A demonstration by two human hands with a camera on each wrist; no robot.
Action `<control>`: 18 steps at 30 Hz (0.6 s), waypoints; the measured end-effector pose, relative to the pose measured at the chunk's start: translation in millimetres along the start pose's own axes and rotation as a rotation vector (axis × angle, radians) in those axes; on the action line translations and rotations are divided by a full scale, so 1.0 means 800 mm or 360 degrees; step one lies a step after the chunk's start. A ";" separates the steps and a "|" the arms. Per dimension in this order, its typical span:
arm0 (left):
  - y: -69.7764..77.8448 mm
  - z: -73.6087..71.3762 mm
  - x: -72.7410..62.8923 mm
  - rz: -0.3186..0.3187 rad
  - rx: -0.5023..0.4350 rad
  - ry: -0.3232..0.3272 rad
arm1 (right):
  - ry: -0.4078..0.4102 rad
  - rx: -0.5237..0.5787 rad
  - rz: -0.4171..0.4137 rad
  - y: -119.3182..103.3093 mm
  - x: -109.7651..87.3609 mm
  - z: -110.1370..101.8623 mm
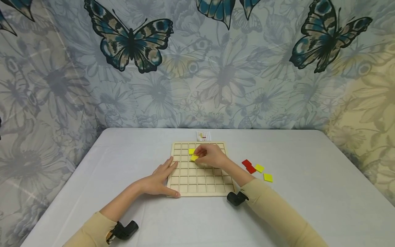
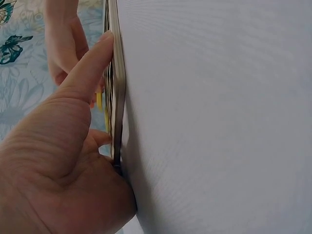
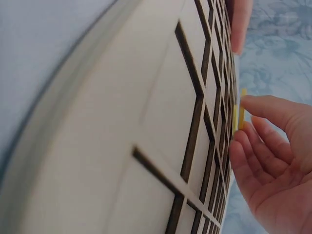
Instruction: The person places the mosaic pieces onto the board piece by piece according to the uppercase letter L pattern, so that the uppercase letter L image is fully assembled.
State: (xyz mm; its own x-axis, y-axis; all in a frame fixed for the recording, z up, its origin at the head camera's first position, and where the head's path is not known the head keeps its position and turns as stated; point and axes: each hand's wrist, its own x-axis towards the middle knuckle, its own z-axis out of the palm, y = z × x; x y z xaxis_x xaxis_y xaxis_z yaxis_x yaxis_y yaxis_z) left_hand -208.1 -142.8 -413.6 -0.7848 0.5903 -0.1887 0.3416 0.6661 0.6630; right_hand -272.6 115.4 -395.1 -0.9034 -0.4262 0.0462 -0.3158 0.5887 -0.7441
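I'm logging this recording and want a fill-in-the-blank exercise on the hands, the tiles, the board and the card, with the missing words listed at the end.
1. The right hand pinches a tile whose colour is ____.
2. The left hand rests at the ____ side of the grid board, as the person sees it.
3. Seen from the person, the small patterned card lies just off the board's ____ edge.
4. Right of the board, loose yellow tiles lie near loose ____ ones.

Missing words: yellow; left; far; red.
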 end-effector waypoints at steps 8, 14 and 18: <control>0.001 0.000 -0.001 0.0008 0.0002 -0.0001 | -0.0015 -0.0085 -0.0085 -0.004 0.003 0.003; 0.001 0.000 -0.001 0.0002 -0.0002 0.0000 | -0.0023 -0.0139 -0.0083 -0.004 0.005 0.003; 0.000 0.000 0.000 0.0010 0.0002 0.0002 | -0.0025 -0.0152 -0.0106 -0.004 0.006 0.004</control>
State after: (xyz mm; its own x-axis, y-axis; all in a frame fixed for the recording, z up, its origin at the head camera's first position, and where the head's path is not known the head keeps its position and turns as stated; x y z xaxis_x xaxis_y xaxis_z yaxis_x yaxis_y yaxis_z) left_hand -207.8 -142.7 -413.3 -0.7834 0.5938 -0.1835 0.3472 0.6631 0.6632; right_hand -274.9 109.2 -395.0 -0.8750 -0.4770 0.0826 -0.4020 0.6209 -0.6729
